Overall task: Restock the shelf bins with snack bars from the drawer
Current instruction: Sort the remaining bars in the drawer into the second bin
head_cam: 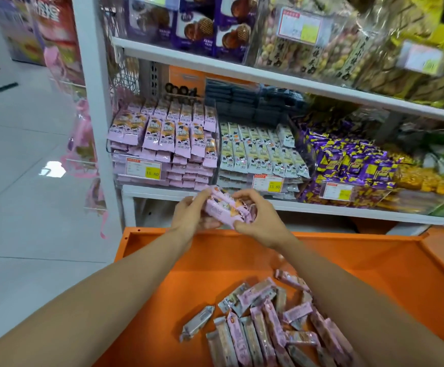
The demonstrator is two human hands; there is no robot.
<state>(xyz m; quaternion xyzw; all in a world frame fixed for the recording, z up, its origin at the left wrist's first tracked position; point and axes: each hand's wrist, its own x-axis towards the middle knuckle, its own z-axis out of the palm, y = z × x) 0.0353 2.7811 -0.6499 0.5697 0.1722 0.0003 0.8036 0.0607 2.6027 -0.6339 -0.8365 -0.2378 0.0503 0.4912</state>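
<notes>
Both the left hand [189,213] and right hand [260,218] clamp their fingers on a crosswise bundle of snack bars [226,206], too overlapped to count, over the drawer's [162,255] far edge, just below the pink bin [162,144] and nearer the left hand, while roughly twenty loose bars [268,321] lie at the near right corner.

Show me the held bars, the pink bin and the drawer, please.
held bars [226,207]: head view, middle of the bundle.
pink bin [121,168]: head view, clear front wall.
drawer [215,260]: head view, bare orange floor.
</notes>
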